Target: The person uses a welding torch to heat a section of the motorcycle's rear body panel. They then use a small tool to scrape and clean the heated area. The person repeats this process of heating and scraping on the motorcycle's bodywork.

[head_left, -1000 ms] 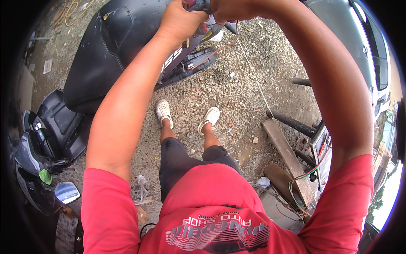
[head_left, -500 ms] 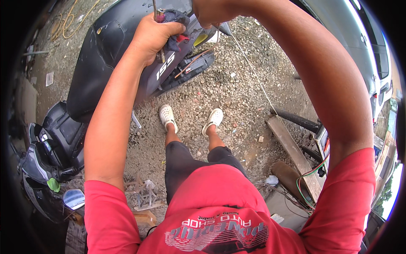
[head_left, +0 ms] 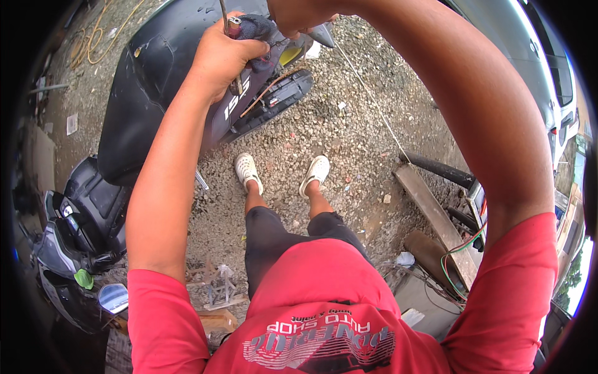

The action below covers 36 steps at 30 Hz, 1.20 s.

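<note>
At the top of the view my left hand [head_left: 218,59] is closed around a dark blue rag [head_left: 256,28] and a thin metal rod [head_left: 223,11] that sticks out above the fist. A small round metal end shows beside the thumb. Just right of the rag, my right hand [head_left: 302,15] has its fingers bent together, partly cut off by the upper edge. What those fingers hold, if anything, is hidden. Both hands are over a black motorcycle or scooter body [head_left: 149,81] with white numerals on its side panel.
A parked motor scooter [head_left: 84,212] with a mirror [head_left: 113,298] stands at the left. Gravel lies underfoot. On the right are a wooden plank [head_left: 436,218], a black pipe [head_left: 439,169], loose wires [head_left: 445,268] and a car [head_left: 517,43]. A taut cord [head_left: 374,103] crosses the ground.
My right hand has shifted slightly left, closer to the rag. The rag's bright red patch no longer shows. My left hand keeps its grip, slightly lower and to the left.
</note>
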### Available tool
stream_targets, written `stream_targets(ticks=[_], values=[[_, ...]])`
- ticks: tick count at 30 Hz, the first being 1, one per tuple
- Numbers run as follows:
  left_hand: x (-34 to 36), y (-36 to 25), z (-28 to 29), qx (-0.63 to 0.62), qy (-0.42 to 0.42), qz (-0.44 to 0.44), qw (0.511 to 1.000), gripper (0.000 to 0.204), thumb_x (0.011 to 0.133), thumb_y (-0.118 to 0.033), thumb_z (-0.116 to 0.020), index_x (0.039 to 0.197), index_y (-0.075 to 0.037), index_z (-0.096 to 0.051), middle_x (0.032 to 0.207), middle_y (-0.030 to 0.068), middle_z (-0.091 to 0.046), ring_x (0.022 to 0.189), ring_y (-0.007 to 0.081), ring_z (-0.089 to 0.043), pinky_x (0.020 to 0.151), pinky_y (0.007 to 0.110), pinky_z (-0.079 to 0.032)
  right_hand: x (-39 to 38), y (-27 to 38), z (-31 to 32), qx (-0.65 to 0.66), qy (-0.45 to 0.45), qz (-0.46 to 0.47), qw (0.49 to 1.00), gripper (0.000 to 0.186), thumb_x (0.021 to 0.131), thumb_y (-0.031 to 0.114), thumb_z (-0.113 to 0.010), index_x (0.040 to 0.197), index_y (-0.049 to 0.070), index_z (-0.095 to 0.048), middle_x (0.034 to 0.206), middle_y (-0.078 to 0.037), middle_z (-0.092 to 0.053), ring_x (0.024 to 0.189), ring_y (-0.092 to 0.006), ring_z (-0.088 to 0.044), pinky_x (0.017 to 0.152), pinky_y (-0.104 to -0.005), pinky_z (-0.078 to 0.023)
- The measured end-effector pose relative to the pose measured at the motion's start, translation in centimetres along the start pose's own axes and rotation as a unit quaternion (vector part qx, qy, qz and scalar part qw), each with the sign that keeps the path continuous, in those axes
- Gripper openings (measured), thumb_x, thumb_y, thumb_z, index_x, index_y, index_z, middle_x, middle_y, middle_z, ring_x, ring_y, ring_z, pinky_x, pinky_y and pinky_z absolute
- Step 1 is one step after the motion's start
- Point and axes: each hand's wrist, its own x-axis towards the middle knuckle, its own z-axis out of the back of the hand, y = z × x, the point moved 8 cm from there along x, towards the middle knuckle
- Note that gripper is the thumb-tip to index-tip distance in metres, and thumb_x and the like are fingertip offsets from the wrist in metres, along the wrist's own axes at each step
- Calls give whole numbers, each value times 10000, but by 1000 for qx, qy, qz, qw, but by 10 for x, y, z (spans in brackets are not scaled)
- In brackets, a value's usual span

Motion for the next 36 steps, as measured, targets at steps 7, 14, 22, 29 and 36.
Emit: stream_targets(ticks=[7,14,22,29,36], values=[[1,0,7,77,-26,-22,996,312,851,75,-768,1119,-47,-665,953,12,-729,834,94,-693,795,275,-578,-26,-10,11,186,-44,-138,972,291,941,230,-678,1014,-8,-828,1006,-201,-800,907,-338,-768,792,-466,-594],[3,1,11,102,-48,-57,992,267,833,60,-771,1032,-68,-646,886,-33,-686,763,59,-624,717,251,-523,-17,-5,13,125,-51,-77,988,296,941,238,-690,1013,-16,-823,997,-198,-799,907,-332,-769,791,-468,-592],[9,-5,-7,16,-50,-74,996,253,785,45,-770,1003,-36,-670,872,22,-716,754,104,-663,687,280,-534,10,-20,-30,272,121,-131,946,356,1043,329,-646,1175,42,-811,1210,-136,-792,1067,-281,-758,899,-454,-585],[15,8,-3,-18,-47,-52,997,244,798,46,-766,1008,-35,-669,895,24,-720,788,116,-676,729,297,-550,2,-16,-15,224,104,-102,964,393,1056,349,-605,1234,50,-788,1248,-136,-778,1112,-289,-745,937,-457,-574],[24,6,-3,-11,-49,-77,996,220,822,26,-764,1007,-38,-662,884,10,-714,777,102,-668,709,294,-546,-14,-12,-7,280,44,-118,952,312,1021,319,-649,1055,70,-833,1038,-115,-803,945,-272,-756,840,-438,-588]])
